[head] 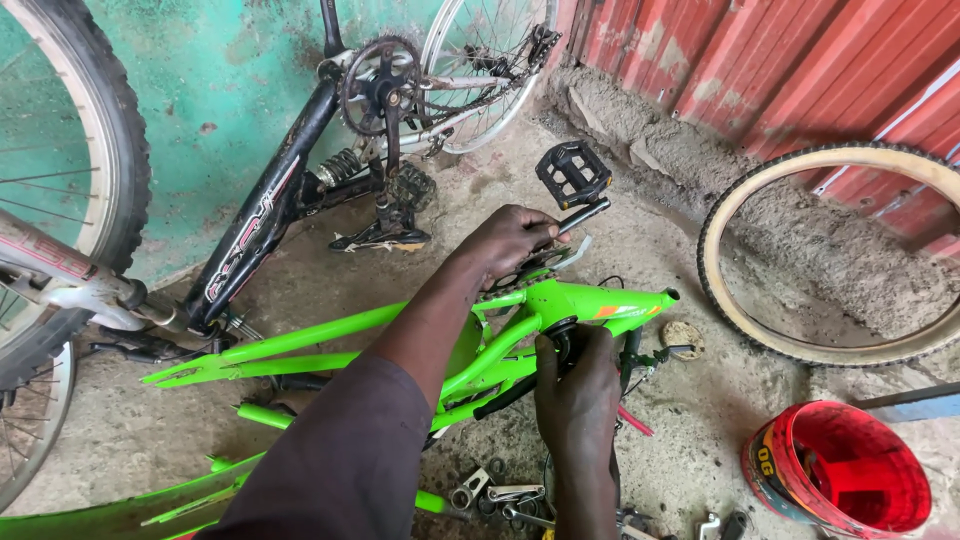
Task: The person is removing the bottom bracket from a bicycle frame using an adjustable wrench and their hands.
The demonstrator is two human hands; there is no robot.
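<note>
Sleeve: dark grey sleeve (340, 470) at lower centre, nearest the camera, covering the left forearm.
Green frame: bright green bicycle frame (330, 335) lying on its side across the concrete floor (700, 400), running from lower left to centre, its tube end pointing right with an orange patch near it.
Left hand: left hand (510, 240), just above the frame's centre, fingers curled down and closed over the chainring area by the crank arm (582, 215); wrist bent, arm reaching in from the lower left.
Pedal: black platform pedal (573, 172) sticks up at the crank's end, just right of and above the left hand.
Right hand: right hand (578, 385) below the frame, back of hand to the camera, fingers wrapped shut around the dark bottom bracket part on the frame's underside.
Black bicycle: black bicycle (290, 190) upside down at upper left against the green wall.
Small parts: loose metal parts (500, 495) on the floor at lower centre.
Tyre: tan-walled tyre (730, 300) leaning at right.
Bucket: red bucket (840, 470) at lower right.
</note>
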